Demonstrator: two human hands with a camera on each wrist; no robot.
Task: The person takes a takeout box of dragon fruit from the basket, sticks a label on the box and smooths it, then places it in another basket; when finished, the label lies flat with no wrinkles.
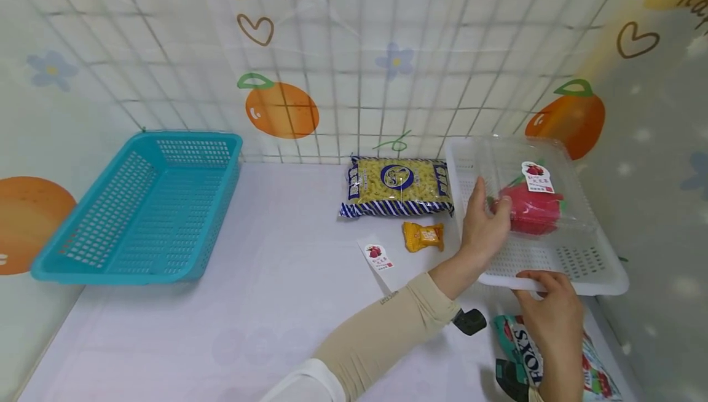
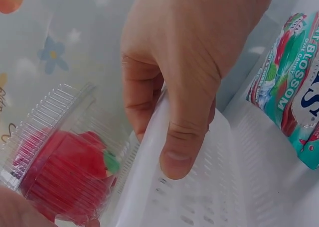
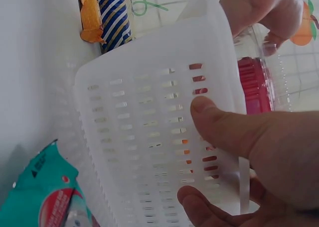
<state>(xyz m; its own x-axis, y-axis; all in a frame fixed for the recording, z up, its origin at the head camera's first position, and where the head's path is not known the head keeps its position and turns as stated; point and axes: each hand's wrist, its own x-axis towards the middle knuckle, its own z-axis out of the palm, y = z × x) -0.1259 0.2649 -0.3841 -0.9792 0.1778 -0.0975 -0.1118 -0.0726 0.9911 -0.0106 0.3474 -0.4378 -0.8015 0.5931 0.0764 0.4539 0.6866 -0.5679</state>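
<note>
A clear plastic box (image 1: 575,202) with a red dragon fruit (image 1: 528,205) inside lies in the white basket (image 1: 611,270); a label (image 1: 536,177) is on its lid. My left hand (image 1: 483,233) holds the box by its left side, with the thumb near the fruit. In the left wrist view, its fingertips show only at the lower edge, against the box. At the front of the basket, my right hand (image 1: 555,310) grips the rim (image 2: 144,172), thumb on one side and fingers on the other. The right wrist view shows the thumb and fingers against the slotted wall (image 3: 159,122).
Left of the basket lie a yellow pasta bag (image 1: 398,187), an orange-wrapped sweet (image 1: 423,236) and a label strip (image 1: 378,257). A green candy bag (image 1: 514,334) is partly hidden under my right forearm. A teal basket (image 1: 149,205) stands at the far left.
</note>
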